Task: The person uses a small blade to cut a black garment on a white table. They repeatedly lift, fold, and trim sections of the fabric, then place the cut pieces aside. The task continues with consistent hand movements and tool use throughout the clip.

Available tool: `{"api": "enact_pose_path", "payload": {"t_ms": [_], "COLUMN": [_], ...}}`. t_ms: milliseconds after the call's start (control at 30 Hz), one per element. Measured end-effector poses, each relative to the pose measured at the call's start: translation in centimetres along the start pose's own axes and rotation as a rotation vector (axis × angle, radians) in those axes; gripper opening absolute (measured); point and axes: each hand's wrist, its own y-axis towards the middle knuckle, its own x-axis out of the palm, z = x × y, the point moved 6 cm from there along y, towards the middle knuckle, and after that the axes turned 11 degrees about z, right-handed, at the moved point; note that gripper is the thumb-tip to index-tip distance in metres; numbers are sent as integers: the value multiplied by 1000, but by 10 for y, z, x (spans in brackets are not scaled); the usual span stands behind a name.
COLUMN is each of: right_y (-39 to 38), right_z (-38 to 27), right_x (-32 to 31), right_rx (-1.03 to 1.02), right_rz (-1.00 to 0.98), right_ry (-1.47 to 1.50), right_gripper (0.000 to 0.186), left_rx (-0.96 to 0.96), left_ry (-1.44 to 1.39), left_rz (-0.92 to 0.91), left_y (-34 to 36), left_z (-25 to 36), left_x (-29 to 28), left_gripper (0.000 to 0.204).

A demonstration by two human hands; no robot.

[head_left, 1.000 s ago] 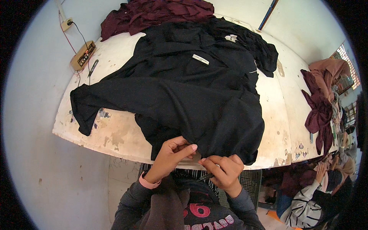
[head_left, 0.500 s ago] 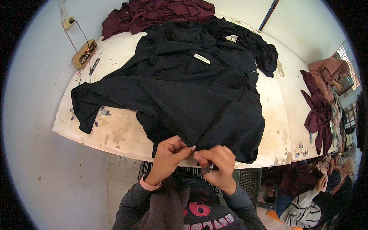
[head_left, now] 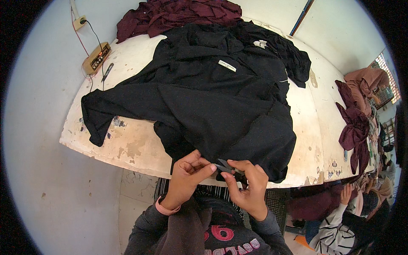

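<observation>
A black garment (head_left: 204, 106) lies spread over the pale worktable (head_left: 136, 148), a small white label (head_left: 227, 66) showing on its upper part. At the table's near edge my left hand (head_left: 187, 174) pinches the garment's edge between thumb and fingers. My right hand (head_left: 250, 187) grips small thread snips (head_left: 224, 165) from the right. Their dark blades stand apart and point at my left fingertips, close to the pinched cloth. Any thread between the blades is too small to make out.
Maroon cloth (head_left: 178, 17) is heaped at the far edge. A brown box (head_left: 97, 58) with cords sits far left, near a slim dark tool (head_left: 108, 72). More maroon cloth (head_left: 353, 127) lies at the right, and another person in a striped sleeve (head_left: 335, 231) is lower right.
My right thumb and fingers have spread from a tight curl, and the snips' blades now show beside my left fingertips. My left hand keeps its pinch. The other person's arm has moved.
</observation>
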Motion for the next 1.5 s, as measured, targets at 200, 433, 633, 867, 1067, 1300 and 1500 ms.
{"api": "enact_pose_path", "payload": {"t_ms": [200, 433, 633, 867, 1067, 1300, 1500], "right_y": [1, -2, -3, -3, -2, 10, 5], "right_z": [-9, -1, 1, 10, 11, 28, 21], "right_x": [2, 3, 1, 8, 10, -6, -153], "right_rx": [-134, -24, 69, 127, 128, -52, -229], "right_rz": [42, 3, 19, -19, -27, -245, 142], "right_ry": [-101, 16, 35, 86, 78, 35, -8], "right_gripper": [28, 24, 24, 21, 23, 42, 54], "left_rx": [1, 96, 97, 134, 130, 943, 1270], "left_ry": [27, 79, 47, 132, 146, 671, 1183], "left_rz": [10, 6, 46, -25, -9, -46, 652], "left_y": [-3, -4, -5, -7, -7, -28, 27], "left_z": [3, 3, 9, -2, -5, 26, 87], "left_x": [2, 0, 5, 1, 0, 1, -36], "left_gripper": [10, 12, 13, 18, 17, 26, 63]}}
